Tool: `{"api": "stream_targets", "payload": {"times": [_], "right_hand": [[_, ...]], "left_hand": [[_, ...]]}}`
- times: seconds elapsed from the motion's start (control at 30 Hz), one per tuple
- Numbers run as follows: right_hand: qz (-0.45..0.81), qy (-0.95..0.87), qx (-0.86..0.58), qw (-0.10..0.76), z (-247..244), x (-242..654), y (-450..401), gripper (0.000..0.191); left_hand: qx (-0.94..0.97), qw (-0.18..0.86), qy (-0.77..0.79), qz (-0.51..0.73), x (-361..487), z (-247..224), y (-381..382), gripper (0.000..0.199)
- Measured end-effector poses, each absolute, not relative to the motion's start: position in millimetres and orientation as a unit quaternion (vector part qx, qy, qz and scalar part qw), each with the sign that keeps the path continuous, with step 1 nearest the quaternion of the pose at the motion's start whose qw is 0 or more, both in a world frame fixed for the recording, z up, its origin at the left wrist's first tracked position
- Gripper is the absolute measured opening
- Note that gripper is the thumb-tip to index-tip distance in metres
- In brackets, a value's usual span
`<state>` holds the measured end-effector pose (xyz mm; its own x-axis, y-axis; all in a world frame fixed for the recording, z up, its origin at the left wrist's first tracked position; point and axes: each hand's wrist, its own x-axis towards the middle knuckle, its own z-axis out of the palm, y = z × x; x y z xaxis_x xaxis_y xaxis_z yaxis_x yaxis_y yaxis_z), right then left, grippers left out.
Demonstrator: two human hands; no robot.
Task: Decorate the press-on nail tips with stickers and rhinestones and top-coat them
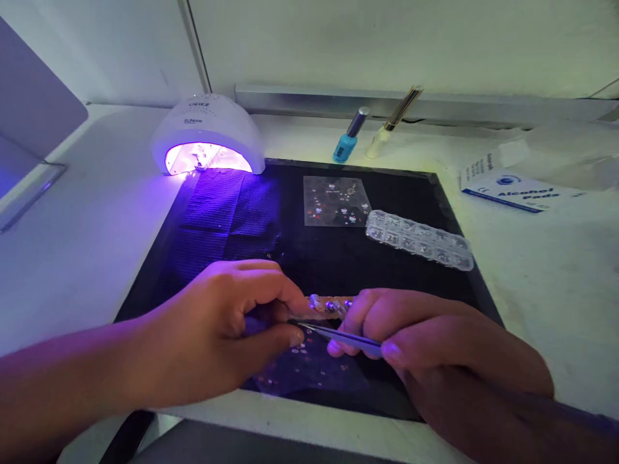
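Right hand (pixel 449 348): your grip is pinched on the tweezers (pixel 348 336), thumb and fingers about the shank, points aimed at the other hand. Left hand (pixel 213 322): thumb and forefinger are bent toward each other at the tweezer tips; whether they pinch anything cannot be told. The gem-set strip (pixel 333 306) lies between your hands, just beyond the tweezers, partly hidden by fingers. Beneath the hands is the lower sheet (pixel 319 370), dotted with small motifs, near the front of the black mat (pixel 319 258).

Judged advice: brace both hands on the mat, keep the tips low and flat, press lightly, and keep your knuckles off the gems.

Farther out, the upper sheet (pixel 324 200) bears small red and white motifs; its print is too small to read. The clear case (pixel 418 240) stands beside it, over the mat's right part. A dark paper towel (pixel 207 219) lies before the lit lamp (pixel 213 129), which is marked "SUNone"; the larger word above is doubtful. The blue bottle (pixel 344 148) carries a dark, illegible mark; the pale bottle (pixel 380 142) shows no readable label. On the white surface (pixel 546 309) at right, the box (pixel 522 190) reads "Alcohol Pads".
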<state>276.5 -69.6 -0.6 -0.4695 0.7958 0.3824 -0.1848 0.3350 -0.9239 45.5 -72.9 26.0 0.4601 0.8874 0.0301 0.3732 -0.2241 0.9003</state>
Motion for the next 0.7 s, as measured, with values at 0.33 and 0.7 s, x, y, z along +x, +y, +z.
{"api": "stream_targets", "payload": {"times": [0.33, 0.7], "right_hand": [[0.545, -0.649, -0.255, 0.466, -2.1, 276.7, -70.7, 0.026], [0.557, -0.627, -0.219, 0.498, -0.8, 275.1, -62.2, 0.016]], "left_hand": [[0.684, 0.498, 0.452, 0.283, 45.8, 28.8, -73.1, 0.011], [0.647, 0.528, 0.465, 0.293, 42.3, 27.4, -68.1, 0.012]]}}
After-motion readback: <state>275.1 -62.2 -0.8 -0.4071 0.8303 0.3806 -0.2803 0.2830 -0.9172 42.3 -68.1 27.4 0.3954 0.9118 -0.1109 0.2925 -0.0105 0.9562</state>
